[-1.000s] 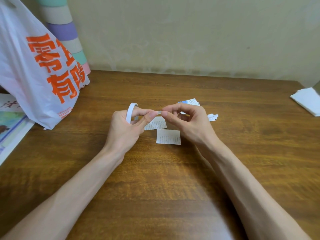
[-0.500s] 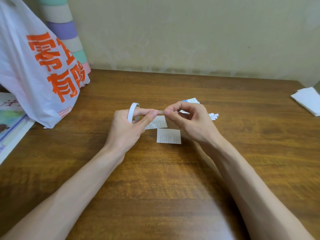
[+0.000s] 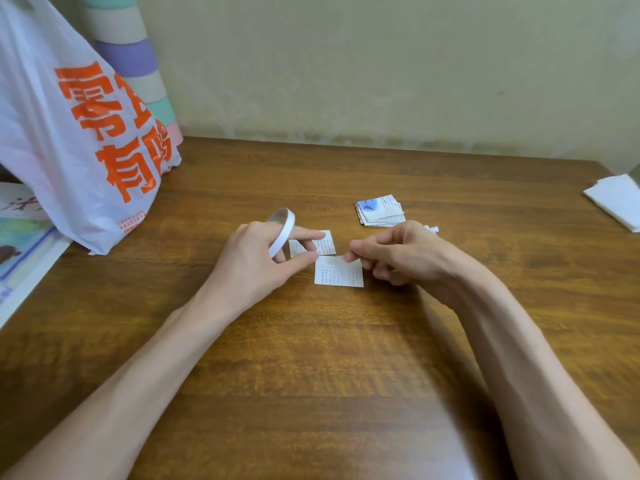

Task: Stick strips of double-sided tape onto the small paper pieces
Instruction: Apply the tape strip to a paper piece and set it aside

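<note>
Our left hand (image 3: 256, 258) grips the thin white tape roll (image 3: 282, 233), ringed round a finger. Our right hand (image 3: 398, 254) curls, fingertips at the 12 o'clock edge of the square printed paper piece (image 3: 337, 273) on the wooden bench (image 3: 311, 375); whether they pinch anything, we cannot tell.

The table (image 3: 311, 375) was varnished wood, smooth with a soft sheen. The bag (image 3: 52, 150) was thin, glossy, crinkled plastic. The pieces (image 3: 337, 271) were matt printed paper; the roll (image 3: 282, 233) looked smooth, faintly glossy. The wall (image 3: 381, 64) was matt, blotchy plaster.
</note>
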{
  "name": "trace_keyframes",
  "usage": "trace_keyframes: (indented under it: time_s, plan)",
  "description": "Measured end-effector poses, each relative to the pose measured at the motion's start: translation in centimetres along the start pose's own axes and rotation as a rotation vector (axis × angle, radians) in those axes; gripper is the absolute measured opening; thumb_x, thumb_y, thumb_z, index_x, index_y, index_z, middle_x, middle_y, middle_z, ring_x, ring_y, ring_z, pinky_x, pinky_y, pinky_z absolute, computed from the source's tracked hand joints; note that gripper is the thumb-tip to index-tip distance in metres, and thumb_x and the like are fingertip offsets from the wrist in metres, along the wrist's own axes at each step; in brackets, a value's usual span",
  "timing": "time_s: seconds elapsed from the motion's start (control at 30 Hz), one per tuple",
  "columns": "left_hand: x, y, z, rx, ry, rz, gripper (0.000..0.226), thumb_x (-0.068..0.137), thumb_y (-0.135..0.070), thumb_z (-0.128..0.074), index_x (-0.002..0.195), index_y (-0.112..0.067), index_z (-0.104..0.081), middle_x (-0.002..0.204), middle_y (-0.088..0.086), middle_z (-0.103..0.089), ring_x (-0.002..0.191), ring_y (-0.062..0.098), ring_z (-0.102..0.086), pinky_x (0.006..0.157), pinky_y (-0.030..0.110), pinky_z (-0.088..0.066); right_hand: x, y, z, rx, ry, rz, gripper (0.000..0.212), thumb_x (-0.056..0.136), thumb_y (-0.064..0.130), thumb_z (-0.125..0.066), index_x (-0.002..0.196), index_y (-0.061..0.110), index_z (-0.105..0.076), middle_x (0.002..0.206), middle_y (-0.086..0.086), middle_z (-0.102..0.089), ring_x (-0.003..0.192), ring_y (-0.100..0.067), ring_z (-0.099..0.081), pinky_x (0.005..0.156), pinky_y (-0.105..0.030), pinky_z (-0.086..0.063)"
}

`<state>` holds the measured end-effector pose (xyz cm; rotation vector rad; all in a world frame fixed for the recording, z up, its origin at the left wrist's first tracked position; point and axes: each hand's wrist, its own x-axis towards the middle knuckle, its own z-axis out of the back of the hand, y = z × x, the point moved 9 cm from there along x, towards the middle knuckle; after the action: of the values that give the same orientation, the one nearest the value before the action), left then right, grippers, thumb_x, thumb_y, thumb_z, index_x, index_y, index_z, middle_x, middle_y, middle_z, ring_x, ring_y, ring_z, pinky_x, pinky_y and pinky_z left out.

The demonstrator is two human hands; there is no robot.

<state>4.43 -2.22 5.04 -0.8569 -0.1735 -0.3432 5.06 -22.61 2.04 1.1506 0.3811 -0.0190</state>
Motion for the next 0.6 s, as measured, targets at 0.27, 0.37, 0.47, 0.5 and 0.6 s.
trace_keyframes:
  time_s: [0.27,0.37,0.47,0.5,0.6]
  plan:
    - [0.0,0.3,-1.9,0.114,0.140,0.014,0.037,0.074,-0.047,-0.090,0.108,-0.049,-0.076,0.056,-0.031,-0.062,0.053,0.005,-0.062,0.091,0.011,-0.041,-0.1,-0.3,-0.7,-0.023,0.009,-0.086,0.023,0.099,0.029,-0.072,0.093,0.012,-0.084,0.061,0.006,-0.057,0.046,-0.007,-0.042,0.042,-0.016,-0.032]
    - [0.1,0.5,-1.9,0.102,0.139,0.021,0.035,0.073,-0.050,-0.090,0.107,-0.045,-0.078,0.048,-0.016,-0.057,0.046,0.009,-0.051,0.097,0.027,-0.052,-0.2,-0.3,-0.8,-0.021,0.006,-0.087,0.022,0.100,0.027,-0.071,0.094,0.009,-0.084,0.060,0.006,-0.056,0.044,-0.007,-0.040,0.041,-0.016,-0.031]
    - [0.1,0.8,-2.0,0.098,0.144,0.034,0.035,0.073,-0.050,-0.090,0.106,-0.042,-0.079,0.045,-0.016,-0.053,0.045,0.009,-0.048,0.100,0.033,-0.053,-0.1,-0.2,-0.8,-0.029,-0.004,-0.078,0.022,0.100,0.026,-0.071,0.094,0.008,-0.083,0.059,0.005,-0.056,0.044,-0.007,-0.040,0.041,-0.017,-0.030]
    - [0.1,0.7,-2.0,0.101,0.144,0.027,0.035,0.073,-0.050,-0.089,0.105,-0.041,-0.079,0.045,-0.018,-0.052,0.044,0.009,-0.047,0.100,0.033,-0.053,-0.1,-0.3,-0.8,-0.036,-0.008,-0.080,0.022,0.100,0.026,-0.070,0.094,0.008,-0.083,0.059,0.005,-0.056,0.043,-0.007,-0.040,0.041,-0.017,-0.030]
    - [0.0,0.3,-2.2,0.121,0.154,0.010,0.035,0.075,-0.047,-0.090,0.105,-0.033,-0.080,0.049,-0.038,-0.051,0.044,0.008,-0.047,0.097,0.031,-0.053,0.1,-0.5,-0.8,-0.058,-0.023,-0.098,0.023,0.100,0.024,-0.070,0.092,0.008,-0.083,0.060,0.004,-0.059,0.044,-0.010,-0.041,0.040,-0.017,-0.031]
